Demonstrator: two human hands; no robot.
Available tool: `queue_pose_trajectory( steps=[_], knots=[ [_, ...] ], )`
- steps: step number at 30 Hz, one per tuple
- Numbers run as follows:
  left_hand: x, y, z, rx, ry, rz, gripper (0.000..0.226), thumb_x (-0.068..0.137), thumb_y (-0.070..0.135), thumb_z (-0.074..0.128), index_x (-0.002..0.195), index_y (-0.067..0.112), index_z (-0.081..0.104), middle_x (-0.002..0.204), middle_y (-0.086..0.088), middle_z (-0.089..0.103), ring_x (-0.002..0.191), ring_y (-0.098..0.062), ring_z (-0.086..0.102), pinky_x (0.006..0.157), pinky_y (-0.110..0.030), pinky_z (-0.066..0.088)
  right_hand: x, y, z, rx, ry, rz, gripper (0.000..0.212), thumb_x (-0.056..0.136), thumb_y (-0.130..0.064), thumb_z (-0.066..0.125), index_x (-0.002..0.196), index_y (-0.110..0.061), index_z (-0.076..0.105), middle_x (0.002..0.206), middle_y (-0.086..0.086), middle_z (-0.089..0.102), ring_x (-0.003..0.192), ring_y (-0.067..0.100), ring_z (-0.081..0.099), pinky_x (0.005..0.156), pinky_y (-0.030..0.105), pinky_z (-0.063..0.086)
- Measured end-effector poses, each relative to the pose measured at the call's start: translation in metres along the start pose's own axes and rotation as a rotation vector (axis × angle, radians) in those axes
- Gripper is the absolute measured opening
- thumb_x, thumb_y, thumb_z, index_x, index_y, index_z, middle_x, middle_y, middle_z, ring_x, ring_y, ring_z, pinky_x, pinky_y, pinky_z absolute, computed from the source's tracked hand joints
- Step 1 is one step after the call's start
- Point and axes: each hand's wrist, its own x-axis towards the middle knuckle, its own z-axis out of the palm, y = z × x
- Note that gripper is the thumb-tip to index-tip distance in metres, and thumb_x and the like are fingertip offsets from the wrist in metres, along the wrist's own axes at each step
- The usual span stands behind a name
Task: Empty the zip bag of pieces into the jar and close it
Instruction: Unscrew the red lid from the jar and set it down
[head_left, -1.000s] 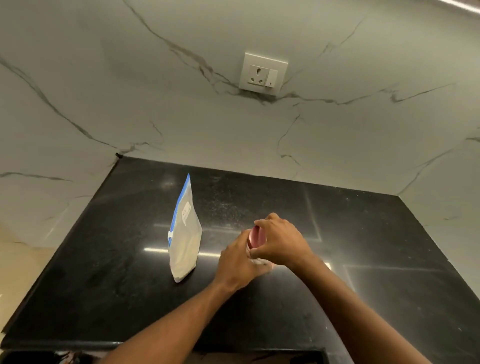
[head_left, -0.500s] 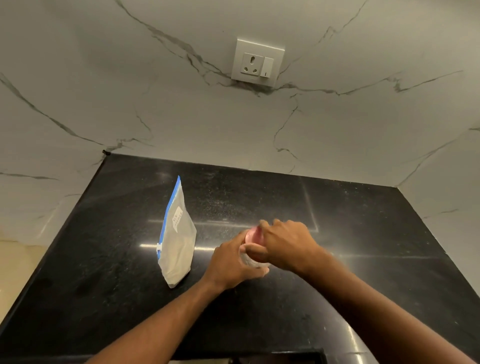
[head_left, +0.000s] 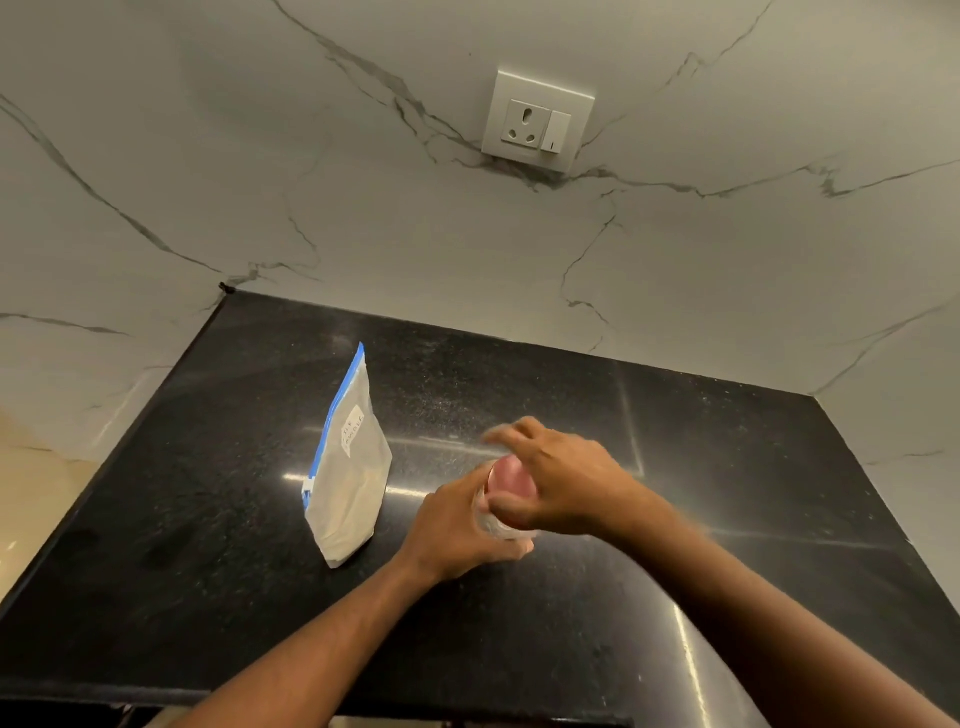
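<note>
A zip bag (head_left: 348, 467) with a blue zip strip and a small white label stands upright on the black countertop (head_left: 208, 519), left of my hands. A small clear jar (head_left: 496, 522) stands at the middle of the counter, mostly hidden. My left hand (head_left: 457, 530) wraps around the jar's body. My right hand (head_left: 556, 478) sits over the jar's pink lid (head_left: 511, 475), thumb and palm on it, with the fingers spread and blurred.
Marble walls rise behind and to both sides of the counter, with a white socket and switch plate (head_left: 537, 122) on the back wall. The counter's front edge (head_left: 156, 696) runs along the bottom of the view.
My right hand has turned over the lid and its fingers have spread apart. The left hand stays on the jar. The bag has not moved; the camera has shifted slightly.
</note>
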Motion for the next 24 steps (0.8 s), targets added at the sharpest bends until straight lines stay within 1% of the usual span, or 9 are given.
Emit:
queue_pose_trajectory(
  steps=[3, 5, 9, 13, 16, 18, 20, 22, 24],
  knots=[
    [-0.003, 0.001, 0.004, -0.013, 0.058, -0.023, 0.087, 0.059, 0.076, 0.086, 0.135, 0.057, 0.049, 0.112, 0.037, 0.068, 0.106, 0.012, 0.065, 0.086, -0.013, 0.056, 0.004, -0.009, 0.012, -0.293, 0.060, 0.274, 0.089, 0.085, -0.090, 0.023, 0.121, -0.017, 0.058, 0.097, 0.005, 0.067, 0.080, 0.023, 0.066, 0.062, 0.033, 0.048],
    [-0.002, 0.003, 0.004, -0.016, 0.050, -0.015, 0.086, 0.061, 0.073, 0.086, 0.136, 0.056, 0.049, 0.111, 0.035, 0.069, 0.104, 0.010, 0.067, 0.086, -0.018, 0.058, 0.006, -0.010, 0.019, -0.243, 0.061, 0.286, 0.082, 0.086, -0.086, 0.026, 0.104, -0.015, 0.062, 0.078, 0.000, 0.058, 0.072, 0.020, 0.061, 0.059, 0.032, 0.045],
    [-0.001, 0.002, 0.003, -0.005, 0.034, -0.009, 0.081, 0.060, 0.072, 0.087, 0.130, 0.054, 0.050, 0.112, 0.033, 0.069, 0.102, 0.010, 0.067, 0.084, -0.016, 0.056, 0.006, -0.010, 0.011, -0.153, -0.076, 0.161, 0.067, 0.078, -0.065, 0.061, 0.133, -0.029, 0.051, 0.103, -0.001, 0.049, 0.083, 0.018, 0.056, 0.063, 0.030, 0.043],
    [-0.003, 0.001, 0.005, 0.035, 0.037, -0.002, 0.087, 0.060, 0.073, 0.086, 0.135, 0.053, 0.046, 0.117, 0.030, 0.067, 0.103, 0.010, 0.064, 0.087, -0.007, 0.048, 0.006, -0.011, 0.007, -0.184, -0.170, -0.069, 0.074, 0.074, -0.033, 0.081, 0.139, -0.043, 0.048, 0.139, -0.001, 0.044, 0.111, 0.022, 0.047, 0.077, 0.032, 0.048],
    [-0.002, 0.001, 0.005, 0.039, 0.033, -0.014, 0.083, 0.060, 0.076, 0.083, 0.132, 0.054, 0.046, 0.115, 0.032, 0.067, 0.099, 0.014, 0.062, 0.087, -0.009, 0.049, 0.006, -0.008, 0.002, -0.047, -0.141, -0.061, 0.063, 0.078, -0.050, 0.077, 0.136, -0.043, 0.053, 0.151, -0.006, 0.041, 0.128, 0.022, 0.047, 0.090, 0.037, 0.051],
    [0.000, 0.001, 0.006, 0.013, 0.027, -0.039, 0.084, 0.058, 0.079, 0.083, 0.131, 0.055, 0.048, 0.111, 0.035, 0.067, 0.100, 0.014, 0.064, 0.087, -0.015, 0.054, 0.006, -0.008, 0.002, -0.126, -0.009, 0.109, 0.073, 0.081, -0.077, 0.059, 0.140, -0.034, 0.052, 0.142, -0.001, 0.053, 0.118, 0.024, 0.060, 0.085, 0.039, 0.053],
    [-0.001, 0.002, 0.007, -0.001, 0.033, -0.037, 0.091, 0.058, 0.080, 0.083, 0.137, 0.056, 0.046, 0.113, 0.038, 0.066, 0.103, 0.013, 0.064, 0.088, -0.016, 0.054, 0.008, -0.009, 0.005, -0.272, 0.024, 0.237, 0.084, 0.080, -0.089, 0.040, 0.128, -0.022, 0.059, 0.111, 0.002, 0.068, 0.091, 0.023, 0.067, 0.072, 0.036, 0.054],
    [-0.001, 0.004, 0.006, -0.004, 0.036, -0.032, 0.092, 0.058, 0.079, 0.085, 0.138, 0.055, 0.047, 0.116, 0.035, 0.068, 0.104, 0.011, 0.066, 0.089, -0.019, 0.058, 0.009, -0.009, 0.010, -0.260, 0.017, 0.227, 0.078, 0.081, -0.086, 0.040, 0.115, -0.020, 0.062, 0.087, -0.002, 0.063, 0.076, 0.018, 0.061, 0.062, 0.032, 0.048],
    [-0.002, 0.004, 0.006, -0.003, 0.036, -0.029, 0.086, 0.059, 0.077, 0.085, 0.133, 0.054, 0.049, 0.115, 0.033, 0.070, 0.104, 0.010, 0.067, 0.090, -0.022, 0.060, 0.007, -0.009, 0.007, -0.183, -0.002, 0.169, 0.070, 0.077, -0.077, 0.053, 0.121, -0.024, 0.059, 0.089, -0.005, 0.057, 0.077, 0.017, 0.057, 0.060, 0.030, 0.042]
  ],
)
